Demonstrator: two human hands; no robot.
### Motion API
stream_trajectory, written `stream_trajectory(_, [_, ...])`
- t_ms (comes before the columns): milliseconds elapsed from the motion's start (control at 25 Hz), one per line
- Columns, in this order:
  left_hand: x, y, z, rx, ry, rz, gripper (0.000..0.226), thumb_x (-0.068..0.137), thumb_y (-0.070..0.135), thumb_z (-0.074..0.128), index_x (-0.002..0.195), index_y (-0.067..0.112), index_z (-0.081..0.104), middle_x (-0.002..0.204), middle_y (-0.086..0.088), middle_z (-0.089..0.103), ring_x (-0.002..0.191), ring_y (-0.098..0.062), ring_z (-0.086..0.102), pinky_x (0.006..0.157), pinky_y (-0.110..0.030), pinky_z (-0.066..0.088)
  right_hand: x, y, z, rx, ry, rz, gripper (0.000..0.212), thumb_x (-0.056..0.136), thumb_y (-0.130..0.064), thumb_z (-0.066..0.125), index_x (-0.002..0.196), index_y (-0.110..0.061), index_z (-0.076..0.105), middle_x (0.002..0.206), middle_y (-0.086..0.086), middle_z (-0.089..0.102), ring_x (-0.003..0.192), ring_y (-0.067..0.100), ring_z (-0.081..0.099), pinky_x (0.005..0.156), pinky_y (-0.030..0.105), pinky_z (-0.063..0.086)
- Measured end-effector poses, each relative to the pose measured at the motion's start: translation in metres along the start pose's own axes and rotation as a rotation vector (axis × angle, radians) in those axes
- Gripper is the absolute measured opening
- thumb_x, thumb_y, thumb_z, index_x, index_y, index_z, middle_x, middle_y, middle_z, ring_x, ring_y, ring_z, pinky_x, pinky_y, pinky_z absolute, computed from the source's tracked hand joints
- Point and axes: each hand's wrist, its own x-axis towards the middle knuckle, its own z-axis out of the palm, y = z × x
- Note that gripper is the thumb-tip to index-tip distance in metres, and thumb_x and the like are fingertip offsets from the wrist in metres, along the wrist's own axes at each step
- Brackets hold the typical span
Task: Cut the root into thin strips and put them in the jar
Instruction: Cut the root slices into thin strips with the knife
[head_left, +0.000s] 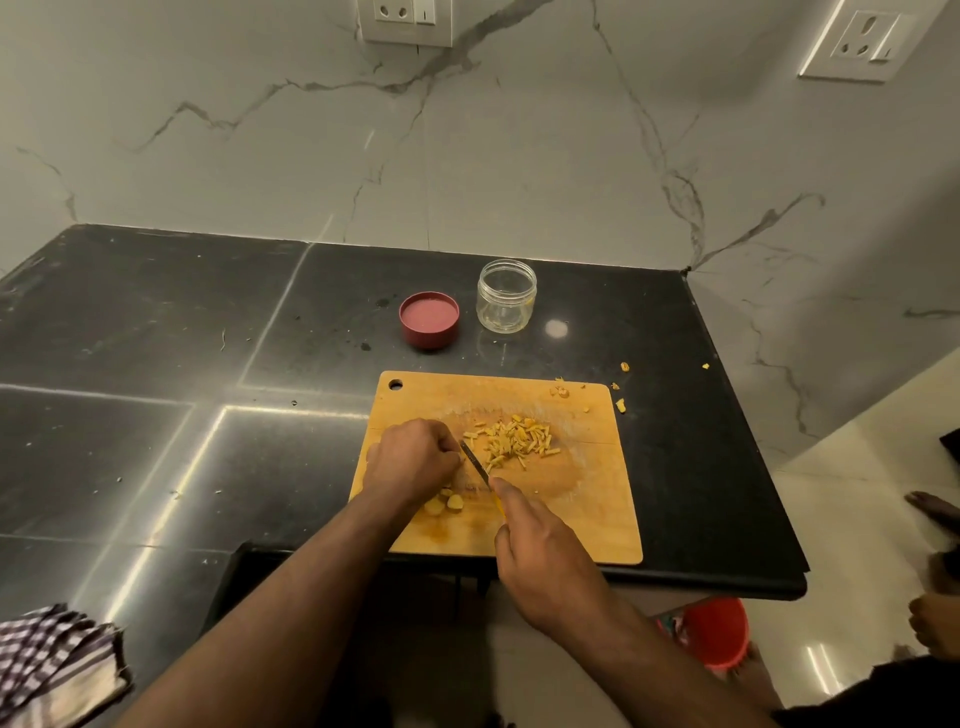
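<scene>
The strips (519, 441) lie on the board (587, 519); behind it stands the jar (506, 296), the lid (429, 319) to its left.

Root piece hidden under left hand (413, 460); knife (475, 464) handle covered.

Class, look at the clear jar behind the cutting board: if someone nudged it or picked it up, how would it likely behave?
The jar looks nearly empty, so it is probably light and may slide on the glossy counter. It is squat and wide-mouthed, so tipping seems unlikely. Its smooth clear wall could be slippery to grip.
</scene>
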Motion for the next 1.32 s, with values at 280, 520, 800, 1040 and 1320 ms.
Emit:
stream_trajectory(280, [0.003, -0.001, -0.001, 0.005, -0.025, -0.008, 0.01, 0.082, 0.029, 0.064, 0.073, 0.03, 0.068, 0.075, 0.015, 0.067, 0.081, -0.014, 0.062, 0.083, -0.045, 0.055, -0.008, -0.01, 0.008, -0.052, -0.019, 0.037, 0.054, 0.102, -0.021, 0.031, 0.154, -0.03, 0.018, 0.136, 0.001, 0.048, 0.11, 0.02, 0.054, 0.091, 0.034, 0.048])
stream_trajectory(520, [0.003, -0.006, -0.001, -0.02, -0.052, 0.02, 0.011, 0.089, 0.029, 0.064, 0.08, 0.032, 0.07, 0.09, 0.016, 0.071, 0.085, -0.011, 0.062, 0.083, -0.044, 0.055, -0.036, -0.006, -0.001, 0.033, 0.023, 0.058, 0.052, 0.105, -0.026, 0.032, 0.154, -0.032, 0.018, 0.132, -0.009, 0.046, 0.105, 0.006, 0.05, 0.083, 0.018, 0.043])
stream_trajectory(800, [-0.001, -0.007, 0.0, 0.019, 0.03, 0.046, 0.016, 0.09, 0.03, 0.063, 0.097, 0.03, 0.078, 0.094, 0.016, 0.073, 0.087, -0.011, 0.063, 0.075, -0.038, 0.057, -0.013, -0.017, 0.004, 0.007, 0.02, 0.066, 0.053, 0.104, -0.024, 0.032, 0.155, -0.031, 0.018, 0.143, -0.004, 0.045, 0.119, 0.013, 0.05, 0.096, 0.028, 0.045])
stream_trajectory(1040, [0.005, -0.007, -0.002, -0.026, -0.023, 0.029, 0.013, 0.086, 0.026, 0.064, 0.077, 0.033, 0.071, 0.08, 0.016, 0.07, 0.077, -0.01, 0.064, 0.073, -0.04, 0.059, -0.002, -0.02, 0.01, -0.017, -0.008, 0.077, 0.053, 0.103, -0.024, 0.032, 0.154, -0.029, 0.019, 0.143, -0.001, 0.045, 0.12, 0.016, 0.05, 0.099, 0.03, 0.044])
stream_trajectory(1320, [0.008, -0.012, 0.002, -0.065, -0.046, 0.034, 0.018, 0.087, 0.027, 0.068, 0.071, 0.035, 0.065, 0.081, 0.018, 0.068, 0.078, -0.008, 0.063, 0.077, -0.043, 0.058, -0.033, -0.019, 0.006, 0.049, -0.017, 0.113, 0.051, 0.104, -0.029, 0.032, 0.153, -0.034, 0.018, 0.139, -0.008, 0.045, 0.116, 0.009, 0.05, 0.094, 0.026, 0.044])
